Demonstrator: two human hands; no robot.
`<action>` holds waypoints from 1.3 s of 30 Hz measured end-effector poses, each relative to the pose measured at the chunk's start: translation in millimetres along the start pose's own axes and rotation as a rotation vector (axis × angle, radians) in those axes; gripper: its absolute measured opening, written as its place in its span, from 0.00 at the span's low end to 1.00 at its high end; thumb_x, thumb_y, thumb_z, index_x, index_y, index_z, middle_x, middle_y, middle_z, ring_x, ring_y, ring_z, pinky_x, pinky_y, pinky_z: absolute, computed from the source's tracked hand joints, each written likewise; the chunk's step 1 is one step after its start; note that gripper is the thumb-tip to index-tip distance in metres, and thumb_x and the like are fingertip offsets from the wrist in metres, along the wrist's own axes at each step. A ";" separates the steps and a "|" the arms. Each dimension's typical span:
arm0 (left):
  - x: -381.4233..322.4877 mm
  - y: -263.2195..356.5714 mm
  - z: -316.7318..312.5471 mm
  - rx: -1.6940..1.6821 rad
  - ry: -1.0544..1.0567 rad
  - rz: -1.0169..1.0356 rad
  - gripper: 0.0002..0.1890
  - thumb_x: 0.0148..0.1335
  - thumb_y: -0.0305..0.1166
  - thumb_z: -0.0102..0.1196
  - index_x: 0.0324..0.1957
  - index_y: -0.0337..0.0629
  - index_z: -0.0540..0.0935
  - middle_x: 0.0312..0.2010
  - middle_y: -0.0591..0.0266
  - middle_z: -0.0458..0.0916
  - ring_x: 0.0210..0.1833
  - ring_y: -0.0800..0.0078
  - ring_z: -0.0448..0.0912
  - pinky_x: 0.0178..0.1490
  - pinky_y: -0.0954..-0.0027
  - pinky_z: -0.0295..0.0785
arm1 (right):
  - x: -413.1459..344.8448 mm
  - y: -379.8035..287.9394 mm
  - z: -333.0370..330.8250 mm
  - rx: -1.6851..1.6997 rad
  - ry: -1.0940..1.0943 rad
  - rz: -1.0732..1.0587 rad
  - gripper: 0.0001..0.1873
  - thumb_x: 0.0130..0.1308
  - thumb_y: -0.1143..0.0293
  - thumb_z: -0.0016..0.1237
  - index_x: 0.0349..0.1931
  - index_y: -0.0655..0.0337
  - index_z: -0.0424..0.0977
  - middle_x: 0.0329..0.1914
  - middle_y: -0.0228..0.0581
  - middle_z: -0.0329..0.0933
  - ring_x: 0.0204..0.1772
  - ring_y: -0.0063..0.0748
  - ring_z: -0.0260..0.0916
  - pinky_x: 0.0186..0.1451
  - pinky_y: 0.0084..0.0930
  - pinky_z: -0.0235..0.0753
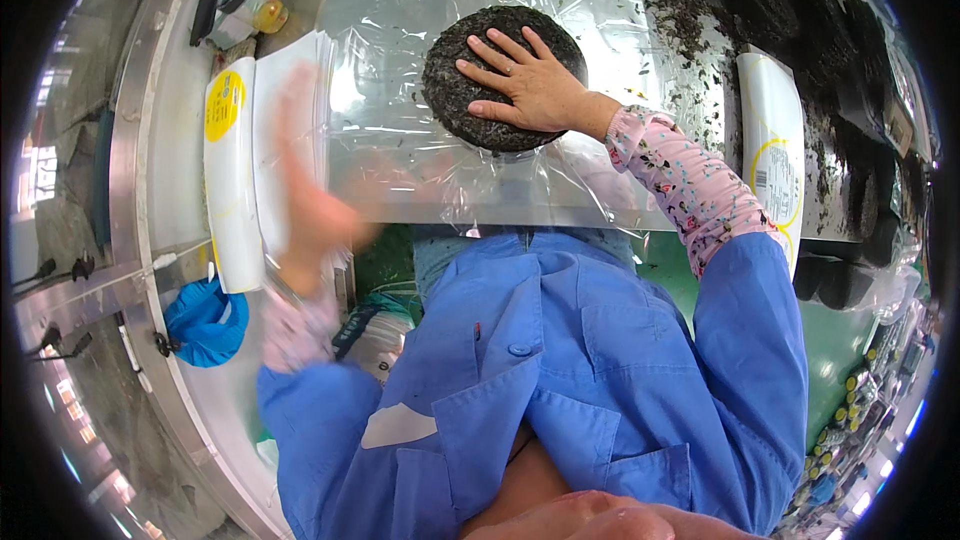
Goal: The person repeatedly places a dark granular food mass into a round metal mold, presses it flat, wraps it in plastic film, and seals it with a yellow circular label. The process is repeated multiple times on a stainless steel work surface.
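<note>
My right hand (529, 86) lies flat on a round, dark pressed cake (450, 101) that looks like dried seaweed. Its fingers are spread and grip nothing. Beneath the cake is clear plastic film (375, 82), wrinkled and shiny, spread over a smooth metal tabletop (465, 210) and reaching past its front edge. My left hand (315, 195) is blurred by motion at the table's left side, above or beside a stack of white sheets or bags (292, 67). Its thumb stands apart from the fingers, and nothing shows in it.
Printed white packaging with yellow marks lies at the left (232, 187) and a similar piece at the right (772, 135). Dark flakes (682, 15) litter the right tabletop, with dark cakes (862, 52) beyond. A clear jar (240, 11) stands far left; a blue bag (206, 322) hangs below.
</note>
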State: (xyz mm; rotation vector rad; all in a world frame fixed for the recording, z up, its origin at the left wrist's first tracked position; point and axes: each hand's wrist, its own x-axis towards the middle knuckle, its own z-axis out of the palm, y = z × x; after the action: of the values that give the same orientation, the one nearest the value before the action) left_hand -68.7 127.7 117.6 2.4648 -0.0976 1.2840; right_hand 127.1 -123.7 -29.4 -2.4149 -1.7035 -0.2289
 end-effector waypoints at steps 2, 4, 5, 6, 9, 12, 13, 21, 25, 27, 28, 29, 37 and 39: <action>-18.9 11.7 -7.5 0.011 -0.249 0.117 0.20 0.72 0.23 0.53 0.64 0.35 0.75 0.48 0.57 0.86 0.50 0.59 0.85 0.60 0.59 0.76 | 3.0 -0.2 0.5 0.003 0.019 -0.001 0.40 0.76 0.29 0.22 0.79 0.40 0.59 0.85 0.42 0.52 0.86 0.51 0.43 0.84 0.63 0.36; -46.4 22.6 -14.4 0.024 -0.497 0.211 0.21 0.70 0.21 0.53 0.64 0.35 0.76 0.52 0.55 0.85 0.52 0.57 0.85 0.63 0.56 0.75 | 6.9 -7.8 -17.1 -0.041 -0.122 0.017 0.38 0.78 0.31 0.22 0.81 0.38 0.53 0.87 0.37 0.45 0.88 0.48 0.37 0.86 0.57 0.32; -57.5 28.4 -15.5 0.024 -0.620 0.259 0.22 0.69 0.20 0.53 0.64 0.35 0.77 0.54 0.54 0.85 0.54 0.56 0.84 0.65 0.54 0.75 | 7.4 -8.9 -16.7 -0.033 -0.123 0.016 0.39 0.78 0.31 0.23 0.81 0.37 0.53 0.87 0.37 0.45 0.88 0.48 0.37 0.85 0.58 0.32; -59.1 38.5 -16.4 0.030 -0.546 0.251 0.23 0.66 0.18 0.53 0.64 0.36 0.77 0.56 0.53 0.84 0.55 0.57 0.84 0.68 0.52 0.72 | 6.6 -7.7 -16.3 -0.030 -0.125 0.020 0.39 0.77 0.31 0.23 0.81 0.37 0.52 0.87 0.37 0.45 0.88 0.48 0.38 0.85 0.58 0.32; -56.7 68.5 -13.9 0.066 -0.411 0.304 0.23 0.64 0.25 0.59 0.62 0.38 0.79 0.55 0.54 0.84 0.57 0.58 0.83 0.69 0.52 0.72 | 1.6 -5.8 -19.7 -0.055 -0.135 0.044 0.39 0.77 0.31 0.23 0.81 0.37 0.52 0.87 0.37 0.45 0.88 0.47 0.38 0.85 0.58 0.32; -65.1 117.2 10.1 0.102 -0.601 0.347 0.20 0.63 0.31 0.64 0.57 0.39 0.82 0.47 0.58 0.86 0.53 0.62 0.84 0.67 0.53 0.74 | 6.1 -8.3 -15.1 -0.062 -0.120 0.028 0.39 0.77 0.31 0.23 0.81 0.37 0.52 0.87 0.37 0.45 0.88 0.47 0.38 0.85 0.58 0.33; -77.2 110.0 23.8 0.058 -0.655 0.401 0.21 0.63 0.33 0.64 0.58 0.40 0.82 0.48 0.59 0.86 0.54 0.63 0.84 0.67 0.53 0.73 | 5.7 -7.9 -13.2 -0.053 -0.112 0.028 0.39 0.77 0.31 0.23 0.81 0.37 0.52 0.87 0.37 0.45 0.88 0.47 0.39 0.85 0.58 0.33; -65.4 177.0 68.2 -0.114 -0.546 0.533 0.29 0.54 0.41 0.69 0.58 0.41 0.82 0.47 0.59 0.84 0.53 0.61 0.82 0.69 0.54 0.70 | 5.6 -7.4 -15.5 -0.069 -0.113 0.014 0.39 0.77 0.31 0.22 0.81 0.39 0.52 0.87 0.39 0.45 0.88 0.48 0.38 0.85 0.58 0.33; -43.5 217.1 120.8 -0.309 -0.304 0.549 0.18 0.55 0.36 0.67 0.47 0.40 0.88 0.39 0.63 0.83 0.46 0.68 0.82 0.62 0.62 0.76 | 4.8 -4.9 -15.8 -0.009 -0.156 0.014 0.39 0.77 0.31 0.22 0.82 0.38 0.51 0.87 0.38 0.44 0.88 0.48 0.37 0.85 0.58 0.32; -44.4 220.1 110.0 -0.509 0.005 0.644 0.15 0.58 0.31 0.64 0.47 0.39 0.88 0.38 0.64 0.84 0.45 0.69 0.82 0.60 0.63 0.78 | 3.7 -0.8 -16.2 -0.021 -0.137 0.004 0.39 0.77 0.31 0.23 0.81 0.39 0.52 0.87 0.39 0.45 0.88 0.49 0.38 0.85 0.59 0.33; -46.8 218.5 99.7 -0.594 0.154 0.690 0.14 0.59 0.29 0.62 0.48 0.39 0.87 0.38 0.64 0.84 0.45 0.70 0.82 0.59 0.63 0.79 | 4.0 -1.7 -17.0 -0.023 -0.115 -0.005 0.39 0.77 0.32 0.24 0.81 0.40 0.53 0.87 0.39 0.46 0.88 0.49 0.38 0.85 0.59 0.34; -69.5 198.3 91.9 -0.765 -0.093 0.747 0.13 0.62 0.24 0.59 0.48 0.40 0.87 0.42 0.62 0.86 0.48 0.66 0.84 0.54 0.62 0.82 | 3.4 -2.6 -17.6 -0.024 -0.093 -0.014 0.39 0.77 0.32 0.25 0.81 0.40 0.54 0.87 0.40 0.46 0.87 0.50 0.39 0.85 0.59 0.34; -151.5 89.3 92.0 -0.849 -0.397 -0.806 0.64 0.54 0.52 0.75 0.78 0.31 0.47 0.74 0.29 0.54 0.76 0.38 0.62 0.76 0.50 0.62 | -49.6 -23.7 -49.9 0.139 -0.102 -0.147 0.39 0.76 0.32 0.32 0.78 0.43 0.61 0.86 0.42 0.49 0.86 0.52 0.44 0.84 0.62 0.37; -104.4 97.8 92.5 -0.901 -0.320 -0.772 0.63 0.53 0.53 0.74 0.78 0.30 0.49 0.73 0.30 0.57 0.75 0.36 0.62 0.77 0.47 0.58 | -49.9 -24.1 -49.4 0.147 -0.087 -0.130 0.39 0.75 0.32 0.34 0.78 0.43 0.61 0.84 0.43 0.53 0.86 0.52 0.44 0.84 0.63 0.36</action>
State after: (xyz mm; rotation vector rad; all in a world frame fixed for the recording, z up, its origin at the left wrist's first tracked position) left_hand -79.4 -6.1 12.8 1.6135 0.1545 0.3615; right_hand 86.6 -172.9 8.8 -2.2436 -1.8469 -0.0145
